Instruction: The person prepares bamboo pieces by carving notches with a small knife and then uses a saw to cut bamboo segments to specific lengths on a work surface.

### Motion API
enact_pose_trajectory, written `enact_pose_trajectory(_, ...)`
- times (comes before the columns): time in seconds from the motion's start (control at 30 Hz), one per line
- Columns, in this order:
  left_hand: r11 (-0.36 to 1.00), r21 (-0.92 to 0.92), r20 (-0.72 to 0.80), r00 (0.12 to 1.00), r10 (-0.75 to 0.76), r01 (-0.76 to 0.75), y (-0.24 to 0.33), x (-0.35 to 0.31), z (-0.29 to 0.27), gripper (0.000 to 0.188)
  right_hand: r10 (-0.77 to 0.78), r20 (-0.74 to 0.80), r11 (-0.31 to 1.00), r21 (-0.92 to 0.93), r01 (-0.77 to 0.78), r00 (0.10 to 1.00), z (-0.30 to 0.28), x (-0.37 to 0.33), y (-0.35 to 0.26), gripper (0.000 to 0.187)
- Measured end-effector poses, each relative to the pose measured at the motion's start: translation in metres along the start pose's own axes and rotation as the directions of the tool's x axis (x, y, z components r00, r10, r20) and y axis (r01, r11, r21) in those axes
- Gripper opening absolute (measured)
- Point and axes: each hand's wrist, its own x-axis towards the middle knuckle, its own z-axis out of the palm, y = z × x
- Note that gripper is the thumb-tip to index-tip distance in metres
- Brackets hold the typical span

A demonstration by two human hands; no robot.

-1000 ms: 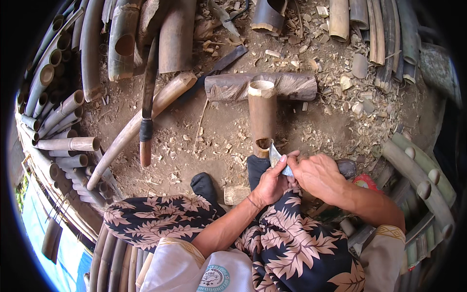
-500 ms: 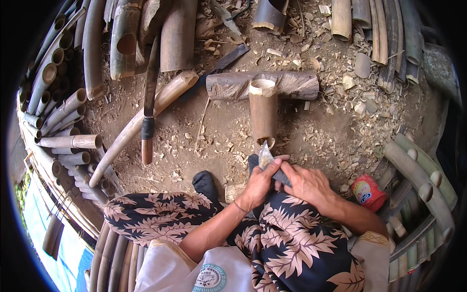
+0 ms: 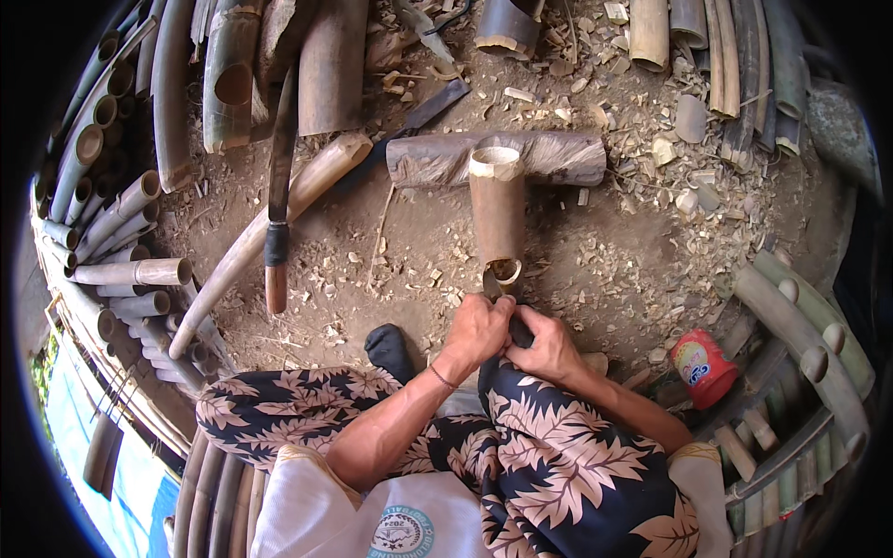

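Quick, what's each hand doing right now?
Left hand: closed on the knife, its fingers partly hidden.
Right hand: closed too, holding the same knife farther back.

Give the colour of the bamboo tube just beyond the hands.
The bamboo tube is brown, with a paler far rim; head view shows it best.

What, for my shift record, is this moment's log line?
left hand: on dark metal knife; right hand: gripping knife; brown cylindrical bamboo tube: open end near blade
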Motion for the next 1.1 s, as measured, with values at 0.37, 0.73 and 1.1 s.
enact_pose_trajectory(0.37, 0.446, -0.858, 0.411, 0.860, 0.303, 0.253, -0.016, 0.002, 0.051, 0.045, -0.111, 0.281, 0.442, -0.845, 0.301, 0.953, -0.071, -0.012, -0.058, 0.039)
enact_pose_trajectory(0.73, 0.888, -0.459, 0.000, 1.000, 0.028, -0.024, -0.013, -0.025, 0.018, 0.034, -0.153, 0.139, 0.864, -0.462, 0.201, 0.978, -0.017, -0.013, -0.013, 0.044)
enact_pose_trajectory(1.1, 0.343, -0.876, 0.433, 0.866, 0.249, 0.340, -0.013, -0.008, 0.051, 0.048, -0.027, 0.429, 0.500, -0.777, 0.384, 0.903, -0.075, 0.006, -0.075, 0.022)
